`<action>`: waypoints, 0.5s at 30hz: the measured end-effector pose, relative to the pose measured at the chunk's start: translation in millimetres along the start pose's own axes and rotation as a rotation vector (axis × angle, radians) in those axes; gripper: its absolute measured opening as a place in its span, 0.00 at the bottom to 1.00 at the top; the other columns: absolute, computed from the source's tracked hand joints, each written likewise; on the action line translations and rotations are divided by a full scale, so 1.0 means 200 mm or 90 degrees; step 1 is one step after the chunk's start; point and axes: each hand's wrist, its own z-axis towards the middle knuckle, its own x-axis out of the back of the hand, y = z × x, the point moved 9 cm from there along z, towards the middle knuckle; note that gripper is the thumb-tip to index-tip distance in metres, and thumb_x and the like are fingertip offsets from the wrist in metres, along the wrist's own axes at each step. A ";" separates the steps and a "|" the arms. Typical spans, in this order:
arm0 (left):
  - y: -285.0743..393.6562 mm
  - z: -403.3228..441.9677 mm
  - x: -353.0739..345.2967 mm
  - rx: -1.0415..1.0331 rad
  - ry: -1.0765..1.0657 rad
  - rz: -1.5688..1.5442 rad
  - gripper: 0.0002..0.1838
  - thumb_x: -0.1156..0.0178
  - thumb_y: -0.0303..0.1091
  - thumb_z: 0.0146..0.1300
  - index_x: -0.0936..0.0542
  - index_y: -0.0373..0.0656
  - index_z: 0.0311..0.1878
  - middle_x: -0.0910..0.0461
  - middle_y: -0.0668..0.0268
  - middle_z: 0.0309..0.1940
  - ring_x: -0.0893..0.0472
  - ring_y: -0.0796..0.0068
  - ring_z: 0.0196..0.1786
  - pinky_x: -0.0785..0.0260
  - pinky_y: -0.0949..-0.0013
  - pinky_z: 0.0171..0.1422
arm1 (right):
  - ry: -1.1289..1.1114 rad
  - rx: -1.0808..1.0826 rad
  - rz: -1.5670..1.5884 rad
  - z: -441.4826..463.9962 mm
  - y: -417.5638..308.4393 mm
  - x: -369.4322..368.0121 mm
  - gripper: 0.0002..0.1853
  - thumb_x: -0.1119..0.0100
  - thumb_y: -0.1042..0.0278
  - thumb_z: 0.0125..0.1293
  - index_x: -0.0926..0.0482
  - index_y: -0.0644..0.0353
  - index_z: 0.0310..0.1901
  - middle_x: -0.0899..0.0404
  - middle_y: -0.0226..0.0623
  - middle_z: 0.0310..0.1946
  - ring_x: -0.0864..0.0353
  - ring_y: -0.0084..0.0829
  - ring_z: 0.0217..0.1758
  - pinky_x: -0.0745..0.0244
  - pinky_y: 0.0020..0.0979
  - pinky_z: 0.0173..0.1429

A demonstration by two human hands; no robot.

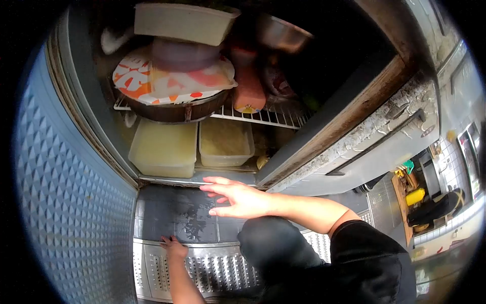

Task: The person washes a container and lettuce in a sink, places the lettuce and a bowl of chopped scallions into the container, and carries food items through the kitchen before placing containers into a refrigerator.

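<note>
My right hand (238,198) is held out before the bottom of an open fridge, fingers apart, with nothing in it. My left hand (174,248) is lower down, by the edge of a perforated metal floor grate (223,266), fingers spread and holding nothing; I cannot tell whether it presses on the floor. Nearest to my right hand are two plastic tubs at the fridge bottom: a left tub (164,147) with pale yellowish contents and a right tub (226,144) with a cloudy tan surface. My bent knee (276,243) is just below my right forearm.
On a white wire shelf (253,118) sits a round dark container (172,109) under an orange-and-white printed cover (136,78), with tubs stacked above. A pink package (248,88) lies beside it. The fridge door (76,202) stands open at left. Dark floor tiles (157,207) look wet.
</note>
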 end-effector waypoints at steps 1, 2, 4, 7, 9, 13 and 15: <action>-0.01 0.02 -0.03 -0.015 0.005 0.011 0.50 0.35 0.48 0.58 0.42 0.29 0.77 0.48 0.36 0.78 0.56 0.38 0.83 0.69 0.38 0.85 | -0.002 0.013 -0.015 0.00 -0.02 0.00 0.38 0.33 0.52 0.68 0.35 0.64 0.73 0.46 0.55 0.78 0.24 0.47 0.68 0.21 0.39 0.67; -0.02 0.05 -0.08 -0.029 0.010 0.023 0.49 0.35 0.48 0.58 0.41 0.29 0.76 0.45 0.36 0.77 0.53 0.39 0.83 0.67 0.39 0.85 | -0.003 0.025 -0.029 0.00 -0.04 0.00 0.38 0.33 0.52 0.68 0.34 0.64 0.73 0.46 0.55 0.78 0.24 0.48 0.68 0.21 0.39 0.67; -0.01 0.09 -0.09 -0.055 0.021 0.026 0.47 0.34 0.49 0.58 0.38 0.30 0.75 0.41 0.37 0.75 0.48 0.41 0.82 0.65 0.40 0.85 | -0.013 0.034 -0.035 0.00 -0.08 -0.01 0.37 0.34 0.53 0.69 0.34 0.63 0.73 0.45 0.55 0.78 0.25 0.48 0.69 0.21 0.39 0.67; 0.09 0.06 0.00 -0.088 0.063 0.000 0.45 0.31 0.50 0.58 0.34 0.31 0.73 0.36 0.38 0.73 0.42 0.43 0.79 0.61 0.45 0.86 | -0.012 0.084 -0.094 0.00 -0.14 -0.03 0.35 0.35 0.55 0.70 0.35 0.60 0.74 0.45 0.54 0.78 0.27 0.48 0.71 0.22 0.39 0.68; 0.20 -0.02 0.16 -0.114 0.074 0.003 0.44 0.31 0.49 0.58 0.33 0.33 0.72 0.35 0.38 0.73 0.42 0.42 0.79 0.58 0.48 0.86 | -0.031 0.080 -0.073 0.02 -0.18 -0.05 0.35 0.35 0.55 0.70 0.34 0.60 0.74 0.45 0.54 0.78 0.25 0.47 0.68 0.21 0.39 0.67; 0.37 -0.10 0.42 -0.171 0.102 -0.055 0.41 0.31 0.45 0.59 0.33 0.37 0.73 0.35 0.38 0.72 0.34 0.39 0.74 0.41 0.49 0.80 | -0.017 0.198 -0.104 0.06 -0.27 -0.14 0.35 0.36 0.56 0.70 0.34 0.61 0.73 0.44 0.57 0.77 0.24 0.53 0.67 0.23 0.44 0.67; 0.41 -0.15 0.52 -0.226 0.106 -0.121 0.44 0.30 0.44 0.58 0.37 0.41 0.76 0.36 0.39 0.73 0.32 0.37 0.72 0.37 0.50 0.77 | -0.062 0.242 -0.106 0.08 -0.32 -0.20 0.36 0.36 0.57 0.68 0.35 0.64 0.73 0.45 0.61 0.76 0.28 0.61 0.69 0.26 0.47 0.70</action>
